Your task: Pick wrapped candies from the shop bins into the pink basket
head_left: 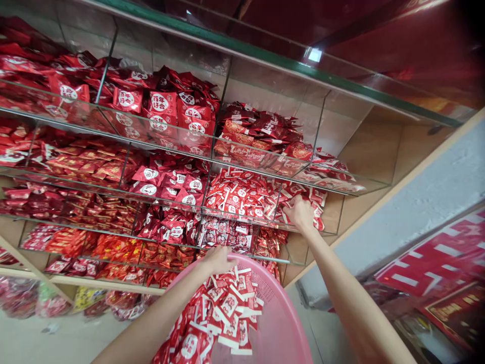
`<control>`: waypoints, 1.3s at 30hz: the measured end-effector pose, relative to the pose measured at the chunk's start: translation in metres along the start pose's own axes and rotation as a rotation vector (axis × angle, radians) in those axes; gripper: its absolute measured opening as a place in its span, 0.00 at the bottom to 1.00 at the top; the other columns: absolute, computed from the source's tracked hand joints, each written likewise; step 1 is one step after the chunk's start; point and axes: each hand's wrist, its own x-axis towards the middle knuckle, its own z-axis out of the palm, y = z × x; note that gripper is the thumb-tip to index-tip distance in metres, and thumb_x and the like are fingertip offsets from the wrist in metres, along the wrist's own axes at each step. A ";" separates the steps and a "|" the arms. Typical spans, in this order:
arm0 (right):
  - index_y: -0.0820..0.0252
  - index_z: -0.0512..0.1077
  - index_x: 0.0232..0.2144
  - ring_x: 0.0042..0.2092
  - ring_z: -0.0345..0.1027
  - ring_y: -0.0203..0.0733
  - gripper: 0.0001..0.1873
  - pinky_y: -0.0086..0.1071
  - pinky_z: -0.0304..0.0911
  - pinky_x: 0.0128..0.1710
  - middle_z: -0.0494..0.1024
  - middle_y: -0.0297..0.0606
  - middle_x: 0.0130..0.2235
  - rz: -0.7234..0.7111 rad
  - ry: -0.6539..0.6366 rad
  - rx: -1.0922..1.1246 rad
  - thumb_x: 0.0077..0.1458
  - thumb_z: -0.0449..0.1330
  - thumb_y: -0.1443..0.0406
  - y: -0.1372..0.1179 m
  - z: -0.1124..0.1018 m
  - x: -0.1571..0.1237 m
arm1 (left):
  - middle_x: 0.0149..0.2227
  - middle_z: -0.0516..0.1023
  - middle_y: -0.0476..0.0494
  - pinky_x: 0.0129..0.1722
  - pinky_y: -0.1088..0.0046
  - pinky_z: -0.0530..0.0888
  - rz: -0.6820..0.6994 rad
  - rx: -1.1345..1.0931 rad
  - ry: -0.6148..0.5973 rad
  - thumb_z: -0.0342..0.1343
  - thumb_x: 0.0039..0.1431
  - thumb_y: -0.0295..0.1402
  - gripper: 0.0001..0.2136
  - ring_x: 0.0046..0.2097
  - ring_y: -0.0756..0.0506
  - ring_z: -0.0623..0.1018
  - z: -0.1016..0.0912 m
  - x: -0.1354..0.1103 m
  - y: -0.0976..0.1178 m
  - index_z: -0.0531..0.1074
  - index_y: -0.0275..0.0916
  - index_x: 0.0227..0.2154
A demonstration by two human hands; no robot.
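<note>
Left hand (217,260) grips the rim of the pink basket (280,313) of red-and-white packets (227,308). Right hand (301,213) closes on shelf packets (242,196) in a glass compartment (329,222).

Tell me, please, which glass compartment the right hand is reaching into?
The right hand is in the right-end compartment of small red-and-white packets, like those in the pink basket; those above and below hold darker red packs.

Left hand (217,260) low, fingers curled shut, forearm angled forward; right arm extended higher, right hand (301,213) palm-down, fingers hidden.
</note>
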 end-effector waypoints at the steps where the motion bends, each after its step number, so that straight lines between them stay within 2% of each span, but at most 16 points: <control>1: 0.60 0.64 0.31 0.39 0.62 0.49 0.10 0.36 0.53 0.35 0.72 0.42 0.32 -0.003 0.007 0.026 0.42 0.54 0.63 0.002 0.000 0.000 | 0.37 0.76 0.40 0.38 0.69 0.69 0.003 0.003 -0.001 0.45 0.52 0.51 0.21 0.40 0.41 0.75 0.000 0.001 -0.001 0.70 0.40 0.38; 7: 0.58 0.61 0.28 0.31 0.62 0.40 0.10 0.31 0.53 0.30 0.71 0.35 0.28 -0.114 0.049 0.285 0.42 0.56 0.61 0.020 0.002 -0.007 | 0.37 0.76 0.39 0.37 0.67 0.69 0.027 0.026 0.005 0.44 0.52 0.51 0.23 0.41 0.40 0.75 0.003 0.005 -0.003 0.70 0.39 0.39; 12: 0.58 0.60 0.26 0.24 0.58 0.34 0.14 0.29 0.55 0.26 0.69 0.32 0.26 -0.067 0.086 0.555 0.41 0.58 0.57 0.024 -0.012 -0.023 | 0.39 0.76 0.39 0.38 0.68 0.69 0.023 0.029 -0.001 0.45 0.51 0.50 0.23 0.42 0.40 0.75 0.001 0.003 0.000 0.70 0.39 0.41; 16: 0.58 0.60 0.27 0.25 0.59 0.34 0.16 0.29 0.56 0.27 0.68 0.32 0.27 -0.012 0.111 0.679 0.42 0.60 0.55 0.026 -0.031 -0.050 | 0.39 0.76 0.37 0.38 0.66 0.70 0.020 0.044 0.005 0.44 0.52 0.50 0.23 0.42 0.38 0.75 0.003 0.002 0.000 0.70 0.38 0.41; 19: 0.57 0.59 0.28 0.27 0.61 0.34 0.16 0.29 0.58 0.29 0.68 0.34 0.30 -0.009 0.093 0.799 0.44 0.60 0.55 0.025 -0.043 -0.083 | 0.38 0.76 0.36 0.38 0.65 0.70 0.033 0.052 0.010 0.43 0.52 0.50 0.23 0.42 0.38 0.75 0.004 0.002 -0.001 0.70 0.38 0.40; 21: 0.57 0.58 0.29 0.29 0.61 0.35 0.15 0.29 0.58 0.30 0.68 0.35 0.32 -0.045 -0.011 0.887 0.46 0.59 0.56 0.020 -0.046 -0.110 | 0.38 0.75 0.36 0.39 0.65 0.70 0.034 0.054 0.018 0.43 0.52 0.51 0.24 0.42 0.38 0.74 0.004 0.001 -0.001 0.70 0.38 0.40; 23: 0.56 0.57 0.30 0.31 0.61 0.36 0.12 0.29 0.59 0.31 0.68 0.36 0.33 -0.121 -0.179 0.911 0.49 0.57 0.58 0.010 -0.044 -0.138 | 0.38 0.75 0.36 0.39 0.65 0.70 0.025 0.046 0.019 0.42 0.52 0.52 0.25 0.42 0.37 0.74 0.004 -0.001 0.000 0.70 0.38 0.40; 26: 0.57 0.58 0.29 0.32 0.60 0.36 0.07 0.29 0.58 0.31 0.67 0.34 0.32 -0.272 -0.431 0.808 0.52 0.54 0.62 -0.010 -0.030 -0.177 | 0.38 0.75 0.36 0.38 0.66 0.70 0.009 0.022 0.015 0.40 0.52 0.54 0.26 0.42 0.38 0.75 0.003 -0.002 0.002 0.71 0.38 0.40; 30: 0.57 0.59 0.30 0.32 0.58 0.36 0.05 0.29 0.56 0.32 0.66 0.32 0.31 -0.458 -0.668 0.640 0.49 0.54 0.69 -0.033 -0.007 -0.211 | 0.41 0.75 0.35 0.39 0.65 0.70 0.021 0.037 0.024 0.37 0.53 0.56 0.29 0.44 0.38 0.74 0.006 -0.002 0.001 0.70 0.38 0.42; 34: 0.58 0.59 0.29 0.34 0.59 0.36 0.09 0.29 0.55 0.33 0.66 0.32 0.32 -0.541 -0.784 0.537 0.45 0.55 0.72 -0.048 0.003 -0.220 | 0.44 0.73 0.34 0.41 0.63 0.69 0.013 0.056 0.023 0.37 0.51 0.57 0.32 0.46 0.36 0.73 0.009 -0.002 -0.001 0.69 0.38 0.45; 39: 0.57 0.59 0.30 0.37 0.60 0.39 0.08 0.30 0.55 0.35 0.68 0.33 0.33 -0.564 -0.777 0.477 0.47 0.54 0.71 -0.055 0.010 -0.221 | 0.44 0.73 0.33 0.42 0.62 0.69 0.012 0.053 0.025 0.37 0.51 0.57 0.32 0.46 0.36 0.73 0.008 -0.005 0.000 0.68 0.37 0.47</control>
